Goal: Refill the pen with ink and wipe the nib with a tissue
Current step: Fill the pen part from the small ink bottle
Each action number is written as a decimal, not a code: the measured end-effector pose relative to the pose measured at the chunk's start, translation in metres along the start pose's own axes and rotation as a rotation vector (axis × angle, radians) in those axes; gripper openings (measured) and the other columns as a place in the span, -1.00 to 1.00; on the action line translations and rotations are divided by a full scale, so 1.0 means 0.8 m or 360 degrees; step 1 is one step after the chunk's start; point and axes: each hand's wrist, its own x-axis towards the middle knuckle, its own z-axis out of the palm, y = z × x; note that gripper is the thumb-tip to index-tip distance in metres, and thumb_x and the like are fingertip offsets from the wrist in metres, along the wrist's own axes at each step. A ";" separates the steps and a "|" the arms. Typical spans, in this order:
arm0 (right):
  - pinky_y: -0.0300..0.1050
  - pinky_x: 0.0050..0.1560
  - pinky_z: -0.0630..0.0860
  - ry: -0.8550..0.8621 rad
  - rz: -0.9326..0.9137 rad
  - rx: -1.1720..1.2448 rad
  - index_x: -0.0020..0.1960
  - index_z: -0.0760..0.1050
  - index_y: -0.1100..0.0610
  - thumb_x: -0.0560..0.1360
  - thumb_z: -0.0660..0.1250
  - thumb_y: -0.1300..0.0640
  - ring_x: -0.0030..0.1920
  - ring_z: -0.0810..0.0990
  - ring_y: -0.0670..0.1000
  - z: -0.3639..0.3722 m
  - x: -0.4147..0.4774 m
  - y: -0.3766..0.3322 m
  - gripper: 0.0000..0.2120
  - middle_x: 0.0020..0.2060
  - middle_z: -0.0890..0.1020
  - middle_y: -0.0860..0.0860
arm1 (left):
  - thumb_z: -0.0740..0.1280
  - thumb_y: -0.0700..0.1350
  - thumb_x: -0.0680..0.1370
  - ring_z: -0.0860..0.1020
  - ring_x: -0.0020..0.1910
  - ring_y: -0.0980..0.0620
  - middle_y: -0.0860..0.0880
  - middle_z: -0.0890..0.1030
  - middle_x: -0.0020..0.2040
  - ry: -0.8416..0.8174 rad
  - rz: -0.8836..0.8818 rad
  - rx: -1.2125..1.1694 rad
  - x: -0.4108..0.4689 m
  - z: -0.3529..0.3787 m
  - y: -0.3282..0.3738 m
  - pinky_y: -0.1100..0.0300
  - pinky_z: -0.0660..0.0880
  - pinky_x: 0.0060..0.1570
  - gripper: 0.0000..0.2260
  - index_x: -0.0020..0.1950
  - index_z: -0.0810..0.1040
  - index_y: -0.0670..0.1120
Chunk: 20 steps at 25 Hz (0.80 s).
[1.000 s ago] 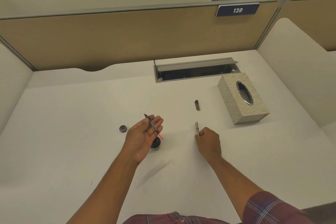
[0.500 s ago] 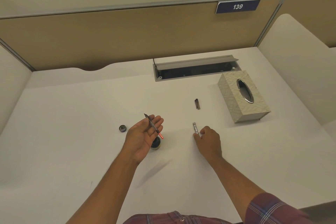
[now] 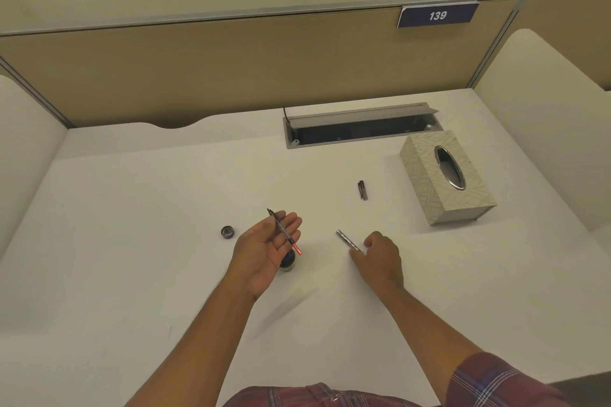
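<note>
You're at a smooth white desk (image 3: 132, 274) in a cubicle, with a flat tan partition (image 3: 198, 69) across the back and rounded white dividers at the sides. A blue plate reading 139 (image 3: 437, 15) is clipped to the partition's top rail. A long grey cable hatch (image 3: 360, 129) is sunk into the desk with its flap up.

The tissue box (image 3: 446, 178) sits far right. It's a pale, patterned block with a shiny oval slot.

Your left hand (image 3: 264, 248) is palm-up with the fingers mostly straight. The thin nib section (image 3: 284, 231) lies across them, looks like your thumb is pinning it, dark nib pointing away and the red end toward you. The dark round ink bottle (image 3: 287, 264) is half hidden under that hand.

Your right hand (image 3: 380, 258) is curled, fingertips pinching the near end of the silvery barrel (image 3: 347, 241) on the desk. The dark pen cap (image 3: 362, 190) lies further back, and the little round bottle lid (image 3: 227, 232) is off to the left.
</note>
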 end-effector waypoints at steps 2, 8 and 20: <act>-0.10 -0.09 0.37 -0.0005 -0.0005 0.0000 0.04 0.51 0.17 0.48 0.48 0.04 -0.03 0.53 0.10 -0.001 -0.001 -0.003 -0.73 -0.06 0.60 0.08 | 0.18 -0.19 0.78 0.78 0.15 -0.19 -0.28 0.76 0.20 -0.0001 0.0003 0.0000 -0.001 0.000 0.001 -0.09 0.62 0.25 -0.75 0.27 0.59 -0.30; -0.11 -0.13 0.36 -0.0015 -0.0020 -0.0032 0.00 0.52 0.16 0.50 0.45 0.06 -0.08 0.49 0.06 -0.004 -0.005 -0.004 -0.79 -0.10 0.58 0.04 | 0.19 -0.19 0.78 0.77 0.17 -0.19 -0.28 0.76 0.21 -0.0013 0.0005 -0.0013 -0.001 0.000 0.002 -0.09 0.62 0.25 -0.75 0.26 0.60 -0.30; -0.11 -0.12 0.36 -0.0044 -0.0061 -0.0047 -0.01 0.53 0.14 0.46 0.49 0.03 -0.08 0.49 0.05 0.000 -0.003 0.002 -0.76 -0.12 0.56 0.01 | 0.18 -0.18 0.78 0.78 0.16 -0.19 -0.27 0.76 0.20 -0.0019 -0.0004 -0.0019 -0.001 -0.001 0.001 -0.09 0.63 0.25 -0.74 0.28 0.59 -0.30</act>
